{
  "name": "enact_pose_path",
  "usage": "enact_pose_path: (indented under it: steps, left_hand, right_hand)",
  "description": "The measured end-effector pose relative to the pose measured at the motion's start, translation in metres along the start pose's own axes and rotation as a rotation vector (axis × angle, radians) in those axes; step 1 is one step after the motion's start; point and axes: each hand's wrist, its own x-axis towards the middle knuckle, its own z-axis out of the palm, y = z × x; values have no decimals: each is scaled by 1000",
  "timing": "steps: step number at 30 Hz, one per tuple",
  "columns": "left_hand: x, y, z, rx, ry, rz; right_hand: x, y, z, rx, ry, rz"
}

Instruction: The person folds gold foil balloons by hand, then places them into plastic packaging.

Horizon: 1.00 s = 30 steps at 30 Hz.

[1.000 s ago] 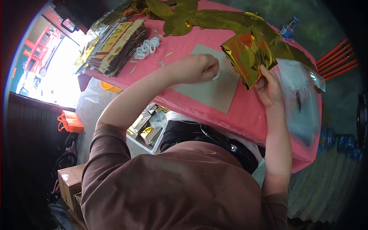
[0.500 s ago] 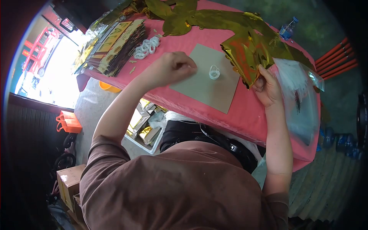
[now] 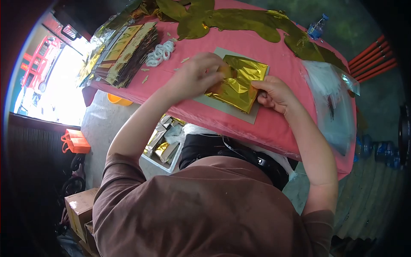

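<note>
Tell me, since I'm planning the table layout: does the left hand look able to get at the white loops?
Probably yes: the left hand is near the white loops, with only pink cloth and small scraps visible between them.

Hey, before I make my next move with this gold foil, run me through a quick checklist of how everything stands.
1. Gold foil positioned over the grey board: ok.
2. Right hand at the foil's edge: ok, thumb on top.
3. Left hand gripping the foil: cannot tell, its fingertips are blurred.
4. Foil smooth: not ok, creases show.
5. Space beneath the foil free of objects: cannot tell, it's hidden.
6. White rings off the board: ok, the visible bunch sits near the stack of printed sheets.
</note>
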Motion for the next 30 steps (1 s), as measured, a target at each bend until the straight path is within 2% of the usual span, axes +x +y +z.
enact_pose_path:
  steps: [2,3,4,6,11,14,17,19,20,22,23,25,29,30]
  left_hand:
    - [1,-1,15,57,-69,321]
    - [4,1,19,48,-165,343]
    - [4,4,22,44,-165,341]
    - [3,10,26,180,-337,293]
    - [0,-2,40,326,-356,322]
    - [0,-4,42,361,-372,320]
    - [1,2,41,401,-396,305]
    - [1,4,41,432,-417,294]
    - [1,4,42,440,-405,294]
    - [2,5,44,444,-397,295]
    - [2,5,45,441,-387,300]
    - [3,5,46,435,-382,301]
    - [4,4,46,435,-389,307]
    - [4,3,46,434,-377,314]
  right_hand:
    - [0,0,-1,-30,21,35]
    - [1,2,-1,-58,28,31]
    - [3,3,-1,-85,35,27]
    - [5,2,-3,-105,17,40]
    - [2,1,3,-137,38,37]
    - [-7,-1,6,-164,89,-35]
    - [-12,2,-5,-349,212,-130]
    - [-11,9,-14,-749,434,-380]
    - [-11,14,-16,-748,436,-376]
    - [-16,20,-14,-1086,538,-643]
    - [-15,23,-13,-1085,538,-638]
    - [-14,30,-9,-1180,469,-868]
    - [-11,35,-10,-1249,329,-780]
    - [-13,32,-10,-1305,263,-690]
